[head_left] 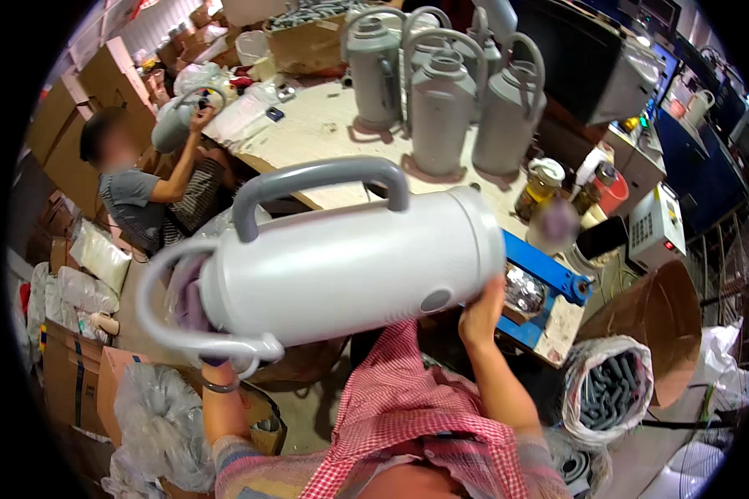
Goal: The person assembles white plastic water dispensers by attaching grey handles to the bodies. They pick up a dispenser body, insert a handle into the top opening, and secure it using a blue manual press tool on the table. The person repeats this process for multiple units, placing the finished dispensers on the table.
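Observation:
A large light-grey thermos flask [349,258] lies sideways in the air before me, its base to the right. Along its upper side runs a dark-grey side handle [320,175], and a looped carrying handle [154,303] hangs around the neck end. My left hand [193,301], in a purple glove, is closed at the neck; the flask and loop partly hide its fingers. Bare, my right hand [483,314] grips the base from below, its fingers partly behind the flask.
Several grey flasks [443,112] stand on the white table [308,125]. A blue metal fixture [549,270] sits at the table's near right corner, beside jars [541,187]. A lined bin [607,391] holds dark-grey parts. At left, a seated person [141,187] handles another flask [173,125].

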`<state>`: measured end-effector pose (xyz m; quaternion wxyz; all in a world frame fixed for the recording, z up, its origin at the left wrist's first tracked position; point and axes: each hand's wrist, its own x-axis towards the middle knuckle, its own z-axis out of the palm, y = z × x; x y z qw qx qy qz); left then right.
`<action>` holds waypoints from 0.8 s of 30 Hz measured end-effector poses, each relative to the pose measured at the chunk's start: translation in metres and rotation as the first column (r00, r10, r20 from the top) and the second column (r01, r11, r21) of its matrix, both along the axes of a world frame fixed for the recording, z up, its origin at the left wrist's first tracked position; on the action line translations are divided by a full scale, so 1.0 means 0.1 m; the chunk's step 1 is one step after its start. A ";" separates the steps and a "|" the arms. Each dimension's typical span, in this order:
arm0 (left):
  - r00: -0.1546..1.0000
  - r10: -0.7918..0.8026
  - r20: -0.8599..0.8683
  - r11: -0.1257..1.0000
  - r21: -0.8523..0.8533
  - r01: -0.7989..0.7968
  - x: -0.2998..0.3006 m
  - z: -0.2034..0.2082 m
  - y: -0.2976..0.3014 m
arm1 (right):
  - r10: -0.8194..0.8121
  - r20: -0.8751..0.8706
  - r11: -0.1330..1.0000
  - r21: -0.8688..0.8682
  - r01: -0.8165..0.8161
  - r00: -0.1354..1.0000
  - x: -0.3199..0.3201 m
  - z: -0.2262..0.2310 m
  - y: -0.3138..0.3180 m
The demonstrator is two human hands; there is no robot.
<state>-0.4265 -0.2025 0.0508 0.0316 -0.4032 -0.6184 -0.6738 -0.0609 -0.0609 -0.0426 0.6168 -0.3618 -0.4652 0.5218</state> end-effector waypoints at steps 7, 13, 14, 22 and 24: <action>0.709 -0.229 -0.667 0.970 -0.217 0.109 -0.22 1.74 0.54 | 0.553 0.704 0.737 -0.165 -0.655 0.446 -0.79 0.49 0.99; 0.537 -0.277 -0.797 0.933 -0.356 -0.046 -0.70 2.07 2.47 | -0.278 0.728 0.850 0.490 -0.192 0.627 -0.23 1.36 2.53; 0.539 -0.211 -0.816 0.923 -0.347 -0.164 -0.87 2.06 2.85 | -0.400 0.688 0.797 0.588 -0.142 0.606 -0.18 1.46 2.84; 0.668 -0.198 -0.717 0.594 -0.630 -0.500 -1.40 1.17 5.07 | -0.377 0.768 0.850 0.509 -0.137 0.518 -0.41 2.03 4.01; 0.705 -0.235 -0.669 0.522 -0.698 -0.489 -1.22 1.14 5.07 | -0.235 0.876 0.920 0.341 -0.195 0.421 -0.47 2.11 3.96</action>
